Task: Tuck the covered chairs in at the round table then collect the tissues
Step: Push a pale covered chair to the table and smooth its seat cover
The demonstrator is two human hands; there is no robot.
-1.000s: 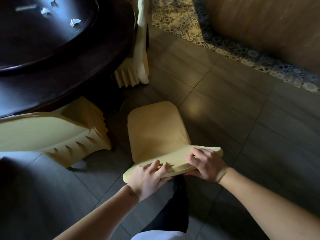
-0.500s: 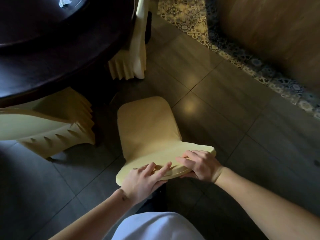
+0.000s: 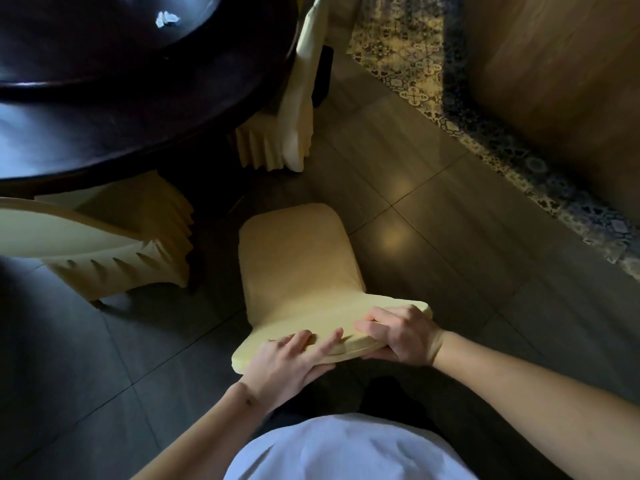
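A chair in a pale yellow cover (image 3: 298, 261) stands on the floor just in front of me, its seat pointing toward the dark round table (image 3: 114, 133) at upper left. My left hand (image 3: 291, 362) and my right hand (image 3: 401, 334) both grip the top edge of its backrest. The seat's front stops short of the table edge. One crumpled white tissue (image 3: 167, 19) lies on the raised centre of the table top. Two other covered chairs, one at the left (image 3: 104, 244) and one at the top (image 3: 294, 126), stand pushed in against the table.
Large dark floor tiles (image 3: 450, 237) spread to the right of the chair. A patterned tile border (image 3: 485, 109) runs diagonally along a wooden wall (image 3: 571, 81) at upper right. My white shirt and dark trousers fill the bottom of the view.
The chair has slid closer to the table with both hands still on its backrest. The view has shifted forward, so less of the table top shows.
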